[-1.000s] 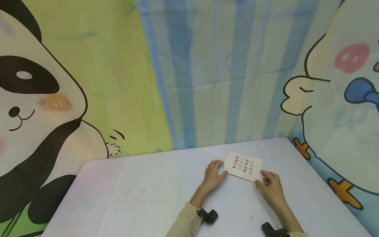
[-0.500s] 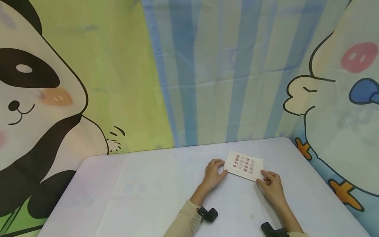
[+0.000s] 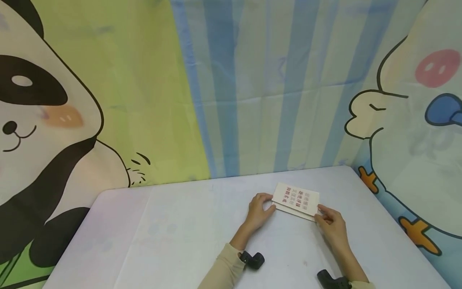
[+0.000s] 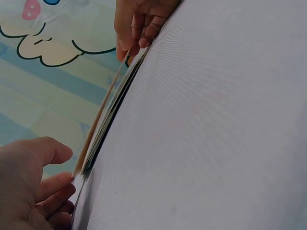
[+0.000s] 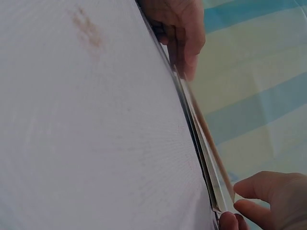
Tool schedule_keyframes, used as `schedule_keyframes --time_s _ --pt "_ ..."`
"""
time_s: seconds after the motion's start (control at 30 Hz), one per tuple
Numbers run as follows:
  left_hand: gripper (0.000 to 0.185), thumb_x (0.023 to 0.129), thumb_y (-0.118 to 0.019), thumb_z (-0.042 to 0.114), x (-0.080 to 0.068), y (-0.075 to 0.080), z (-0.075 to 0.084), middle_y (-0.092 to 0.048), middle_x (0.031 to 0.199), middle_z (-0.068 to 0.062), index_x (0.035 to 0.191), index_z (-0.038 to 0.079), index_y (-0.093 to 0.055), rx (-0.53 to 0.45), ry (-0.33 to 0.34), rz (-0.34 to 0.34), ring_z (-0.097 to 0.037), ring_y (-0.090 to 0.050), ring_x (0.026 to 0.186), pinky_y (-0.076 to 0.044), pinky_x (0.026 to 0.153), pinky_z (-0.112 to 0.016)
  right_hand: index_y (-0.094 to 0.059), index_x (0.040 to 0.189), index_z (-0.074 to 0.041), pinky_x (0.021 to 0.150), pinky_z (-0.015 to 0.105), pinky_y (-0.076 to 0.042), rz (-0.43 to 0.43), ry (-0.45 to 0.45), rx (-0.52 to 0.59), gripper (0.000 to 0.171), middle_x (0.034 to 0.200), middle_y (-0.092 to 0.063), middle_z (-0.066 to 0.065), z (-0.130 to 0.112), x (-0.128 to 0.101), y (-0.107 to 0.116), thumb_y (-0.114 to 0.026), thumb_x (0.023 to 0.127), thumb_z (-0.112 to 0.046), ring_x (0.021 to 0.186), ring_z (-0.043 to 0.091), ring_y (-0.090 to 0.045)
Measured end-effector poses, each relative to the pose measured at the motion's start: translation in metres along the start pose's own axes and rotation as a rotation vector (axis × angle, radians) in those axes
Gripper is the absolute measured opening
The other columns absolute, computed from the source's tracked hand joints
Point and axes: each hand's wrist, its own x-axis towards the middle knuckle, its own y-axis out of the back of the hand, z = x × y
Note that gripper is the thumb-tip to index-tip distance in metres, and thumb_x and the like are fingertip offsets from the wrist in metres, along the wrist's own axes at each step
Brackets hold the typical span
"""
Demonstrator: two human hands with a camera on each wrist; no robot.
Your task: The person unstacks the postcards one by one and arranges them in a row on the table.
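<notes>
Booklet (image 3: 296, 198), toward counter (image 3: 180, 241)'s far right corner; your right hand (image 3: 333, 227) pinches one end; your left hand (image 3: 257, 211), thumb and forefinger spread, touches the other.

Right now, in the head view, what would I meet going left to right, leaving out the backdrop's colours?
The panda, the left hand, the printed stack, the right hand, then the white cartoon figure.
</notes>
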Motion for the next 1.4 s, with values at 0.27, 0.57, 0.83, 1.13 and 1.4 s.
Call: schedule_keyframes --time_s 0.27,0.57,0.83,1.13,1.4 --pt "0.031 0.091 -0.064 0.019 0.0007 0.0026 0.0018 -0.059 0.123 -0.006 0.119 0.006 -0.064 -0.066 0.015 0.018 -0.025 -0.051 0.121 -0.031 0.108 -0.050 -0.055 0.134 -0.002 0.067 0.010 -0.047 0.064 -0.063 0.171 0.041 0.126 -0.056 0.019 -0.0032 -0.0004 0.0004 -0.062 0.097 -0.018 0.079 -0.008 -0.053" --pt "0.029 0.092 -0.063 0.019 0.0033 0.0056 0.0023 -0.061 0.121 -0.005 0.118 0.007 -0.066 -0.228 0.075 0.030 -0.024 -0.055 0.119 -0.040 0.105 -0.042 -0.057 0.132 -0.002 0.074 0.008 -0.048 0.084 -0.072 0.297 0.041 0.105 -0.062 -0.013 -0.0017 0.0028 -0.0007 -0.065 0.093 -0.012 0.085 -0.010 -0.060" --pt "0.025 0.091 -0.066 0.021 0.0045 0.0049 0.0013 -0.064 0.116 -0.005 0.112 0.007 -0.067 -0.306 0.075 0.055 -0.022 -0.058 0.114 -0.043 0.101 -0.040 -0.056 0.131 -0.001 0.072 0.010 -0.050 0.109 -0.083 0.386 0.044 0.099 -0.061 -0.015 -0.0012 0.0051 -0.0018 -0.069 0.091 -0.015 0.083 -0.006 -0.059" --pt "0.021 0.086 -0.070 0.013 0.0021 0.0062 0.0011 -0.069 0.093 -0.002 0.106 0.005 -0.068 -0.331 0.058 0.084 -0.005 -0.058 0.086 -0.039 0.069 -0.018 -0.055 0.132 -0.002 0.070 0.011 -0.051 0.103 -0.087 0.358 0.046 0.100 -0.058 -0.010 0.0050 0.0032 -0.0041 -0.070 0.091 -0.015 0.081 -0.003 -0.059" --pt "0.037 0.086 -0.069 0.009 -0.0008 0.0067 0.0020 -0.068 0.089 -0.002 0.123 0.005 -0.064 -0.275 0.032 0.072 -0.002 -0.050 0.077 -0.039 0.069 -0.018 -0.056 0.133 -0.004 0.069 0.011 -0.050 0.091 -0.075 0.334 0.044 0.101 -0.057 -0.009 0.0039 0.0016 -0.0041 -0.068 0.092 -0.016 0.081 -0.004 -0.058"
